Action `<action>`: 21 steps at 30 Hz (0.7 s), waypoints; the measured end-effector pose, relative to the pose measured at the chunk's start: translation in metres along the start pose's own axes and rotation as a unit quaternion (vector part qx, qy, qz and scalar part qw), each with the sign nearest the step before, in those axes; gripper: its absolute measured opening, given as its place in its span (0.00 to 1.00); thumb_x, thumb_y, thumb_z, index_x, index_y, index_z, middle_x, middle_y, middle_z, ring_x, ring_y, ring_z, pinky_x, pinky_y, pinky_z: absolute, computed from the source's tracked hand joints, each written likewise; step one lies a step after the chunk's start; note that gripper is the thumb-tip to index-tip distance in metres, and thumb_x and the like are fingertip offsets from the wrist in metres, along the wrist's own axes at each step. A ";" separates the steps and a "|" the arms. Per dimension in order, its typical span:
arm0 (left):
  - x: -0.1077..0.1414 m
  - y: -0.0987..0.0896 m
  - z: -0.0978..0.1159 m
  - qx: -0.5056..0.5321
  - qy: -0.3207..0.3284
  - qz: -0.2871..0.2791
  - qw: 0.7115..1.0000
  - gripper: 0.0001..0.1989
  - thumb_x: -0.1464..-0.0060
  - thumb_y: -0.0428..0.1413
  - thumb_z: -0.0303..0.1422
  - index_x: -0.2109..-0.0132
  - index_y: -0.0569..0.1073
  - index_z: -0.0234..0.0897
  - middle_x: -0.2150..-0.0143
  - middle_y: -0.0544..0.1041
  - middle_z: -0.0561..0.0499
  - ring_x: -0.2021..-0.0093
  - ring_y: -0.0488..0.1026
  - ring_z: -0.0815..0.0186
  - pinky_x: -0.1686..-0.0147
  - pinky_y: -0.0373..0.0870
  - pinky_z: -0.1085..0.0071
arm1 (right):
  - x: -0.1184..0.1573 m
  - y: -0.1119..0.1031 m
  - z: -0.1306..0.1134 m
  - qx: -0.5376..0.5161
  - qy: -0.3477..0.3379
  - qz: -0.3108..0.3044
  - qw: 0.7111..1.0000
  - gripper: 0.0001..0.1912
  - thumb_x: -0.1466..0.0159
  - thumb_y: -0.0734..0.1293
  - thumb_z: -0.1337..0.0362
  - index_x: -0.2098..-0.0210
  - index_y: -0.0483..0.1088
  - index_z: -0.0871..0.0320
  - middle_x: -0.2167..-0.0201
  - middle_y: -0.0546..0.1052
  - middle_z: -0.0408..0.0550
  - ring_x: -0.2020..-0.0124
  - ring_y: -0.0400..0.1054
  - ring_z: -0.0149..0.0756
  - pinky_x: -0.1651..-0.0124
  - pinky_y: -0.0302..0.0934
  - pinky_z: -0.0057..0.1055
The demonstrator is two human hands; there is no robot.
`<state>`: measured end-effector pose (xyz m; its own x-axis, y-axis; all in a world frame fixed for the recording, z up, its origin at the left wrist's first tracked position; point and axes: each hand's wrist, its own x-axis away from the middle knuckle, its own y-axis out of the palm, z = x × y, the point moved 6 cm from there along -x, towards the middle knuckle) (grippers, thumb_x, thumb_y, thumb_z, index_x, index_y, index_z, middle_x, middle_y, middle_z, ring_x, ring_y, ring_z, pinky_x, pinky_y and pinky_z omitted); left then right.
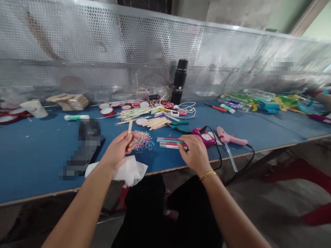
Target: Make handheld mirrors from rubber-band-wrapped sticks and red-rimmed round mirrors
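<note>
A short flat wooden stick [130, 126] stands upright in the pinched fingers of my left hand [123, 144]. Just right of that hand lies a heap of small coloured rubber bands [144, 140]. My right hand [193, 151], wearing a gold bracelet, rests over the right ends of several coloured pens [169, 143] laid side by side; its fingertips are bent against them, and whether they grip one is unclear. White tissue [131, 168] lies under my left wrist at the table edge. Beyond the bands are loose wooden sticks [157, 123].
Green-handled pliers [179, 129], a purple device [204, 137] and a pink glue gun [230, 137] with a black cord lie right. A black bottle [179, 82] stands before the perforated metal screen [103, 51]. Stacked wooden sticks [73, 102] and a paper cup [34, 109] sit left.
</note>
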<state>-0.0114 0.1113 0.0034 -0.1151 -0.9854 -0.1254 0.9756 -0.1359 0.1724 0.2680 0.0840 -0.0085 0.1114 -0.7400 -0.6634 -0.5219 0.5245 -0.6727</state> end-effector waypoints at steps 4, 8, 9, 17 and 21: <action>-0.003 -0.001 -0.001 0.023 -0.009 -0.004 1.000 0.09 0.38 0.59 0.36 0.63 0.75 0.33 0.77 0.61 0.56 0.79 0.56 0.75 0.80 0.49 0.79 | 0.002 -0.001 0.002 -0.001 0.003 0.005 1.000 0.12 0.31 0.65 0.62 0.56 0.78 0.60 0.53 0.81 0.56 0.49 0.72 0.49 0.39 0.62 0.45; -0.007 0.000 -0.004 0.026 -0.024 -0.018 0.999 0.09 0.38 0.59 0.36 0.63 0.75 0.34 0.77 0.61 0.56 0.80 0.56 0.75 0.81 0.47 0.79 | 0.002 0.000 0.006 -0.011 0.008 0.004 1.000 0.12 0.32 0.65 0.62 0.56 0.79 0.59 0.53 0.81 0.57 0.48 0.71 0.49 0.39 0.61 0.46; -0.007 0.001 -0.005 0.027 -0.027 -0.022 0.999 0.09 0.38 0.59 0.36 0.63 0.75 0.33 0.77 0.61 0.56 0.80 0.56 0.75 0.82 0.47 0.79 | 0.002 0.000 0.007 -0.011 0.006 0.006 1.000 0.12 0.32 0.65 0.62 0.56 0.79 0.59 0.53 0.82 0.56 0.48 0.71 0.49 0.39 0.61 0.46; 0.000 0.010 0.001 -0.015 -0.034 -0.056 0.998 0.10 0.39 0.61 0.36 0.61 0.76 0.32 0.76 0.60 0.56 0.79 0.55 0.75 0.81 0.48 0.80 | 0.004 0.004 0.002 0.013 -0.016 0.006 1.000 0.13 0.31 0.65 0.60 0.56 0.78 0.60 0.54 0.82 0.55 0.48 0.70 0.47 0.41 0.61 0.42; 0.002 0.009 0.002 -0.012 -0.034 -0.055 0.998 0.10 0.38 0.60 0.36 0.60 0.77 0.32 0.76 0.59 0.56 0.79 0.55 0.74 0.81 0.48 0.79 | 0.004 0.006 0.001 0.027 -0.014 -0.008 1.000 0.13 0.31 0.65 0.59 0.57 0.78 0.60 0.55 0.82 0.54 0.49 0.70 0.47 0.43 0.61 0.42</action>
<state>-0.0033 0.1083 0.0065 -0.2331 -0.9696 -0.0750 0.9604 -0.2416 0.1386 0.2663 0.0846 -0.0160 0.1447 -0.7368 -0.6604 -0.4743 0.5341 -0.6998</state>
